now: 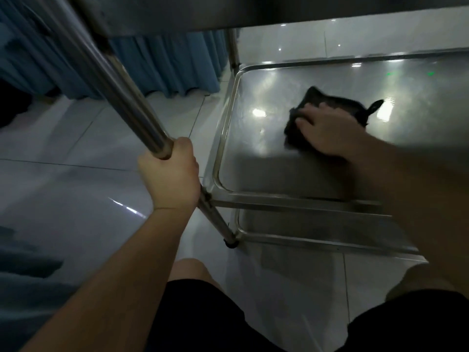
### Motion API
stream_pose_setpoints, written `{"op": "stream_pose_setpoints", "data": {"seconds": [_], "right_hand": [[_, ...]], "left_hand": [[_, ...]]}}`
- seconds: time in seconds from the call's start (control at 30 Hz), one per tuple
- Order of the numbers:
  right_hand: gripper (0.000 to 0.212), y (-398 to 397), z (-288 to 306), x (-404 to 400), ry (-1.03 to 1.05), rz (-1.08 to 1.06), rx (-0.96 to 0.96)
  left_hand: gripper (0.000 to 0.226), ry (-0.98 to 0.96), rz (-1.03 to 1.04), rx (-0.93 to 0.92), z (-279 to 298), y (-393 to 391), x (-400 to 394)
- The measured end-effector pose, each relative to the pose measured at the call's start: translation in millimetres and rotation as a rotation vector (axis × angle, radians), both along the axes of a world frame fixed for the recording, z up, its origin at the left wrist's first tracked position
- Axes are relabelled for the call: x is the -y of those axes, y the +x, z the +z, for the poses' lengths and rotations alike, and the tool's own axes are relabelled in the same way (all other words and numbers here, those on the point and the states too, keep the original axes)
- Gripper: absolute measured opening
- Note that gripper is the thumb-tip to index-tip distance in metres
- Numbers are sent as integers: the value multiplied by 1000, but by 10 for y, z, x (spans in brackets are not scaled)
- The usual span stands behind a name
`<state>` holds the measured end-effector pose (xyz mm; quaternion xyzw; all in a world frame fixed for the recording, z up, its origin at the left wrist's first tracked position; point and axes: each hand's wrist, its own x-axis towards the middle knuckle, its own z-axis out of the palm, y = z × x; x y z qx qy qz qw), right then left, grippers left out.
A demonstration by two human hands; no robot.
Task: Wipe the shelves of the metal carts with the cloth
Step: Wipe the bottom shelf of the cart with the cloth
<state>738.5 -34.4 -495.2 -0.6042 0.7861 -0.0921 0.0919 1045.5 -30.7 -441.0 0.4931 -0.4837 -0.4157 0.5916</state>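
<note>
Cloth (327, 107), dark and crumpled, lies on the cart's middle shelf (253, 158), about midway between its left and right edges and nearer the far rim than the near one. The right hand (327, 130) lies flat on top of it, fingers stretched out toward the shelf's left edge and pressing the cloth onto the metal; a thin tail of cloth sticks out past the hand toward the far right. The left hand (170, 176) has its grip wrapped fully round the post (109, 80) at the shelf's near-left corner, fingers and thumb curled about the tube just above the shelf's rim. A lower shelf (304, 240) shows beneath the near edge, and the underside of an upper shelf (253, 11) spans the top. The cart stands on a pale tiled floor (76, 174), with a blue curtain (165, 64) beyond it. The hand and cloth are blurred.
</note>
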Motion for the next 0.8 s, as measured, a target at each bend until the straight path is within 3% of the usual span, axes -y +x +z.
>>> {"op": "stream_pose_setpoints", "data": {"seconds": [0.07,0.13,0.33,0.57,0.7,0.8], "right_hand": [[67,-43,12,317,66,-219,32],[73,120,27,603,106,-308,87],[69,1049,54,968,99,58,61],[65,1622,121,519,142,466,76],[58,1743,39,-131,85,518,221],[59,1634,20,-392,66,455,208]], "left_hand": [[14,-4,10,8,-10,6,22],[14,-7,20,12,-23,7,37],[20,-3,18,-2,-20,21,50],[19,-22,9,55,24,44,48],[22,-7,6,68,38,31,17],[20,43,8,-5,47,1,7]]}}
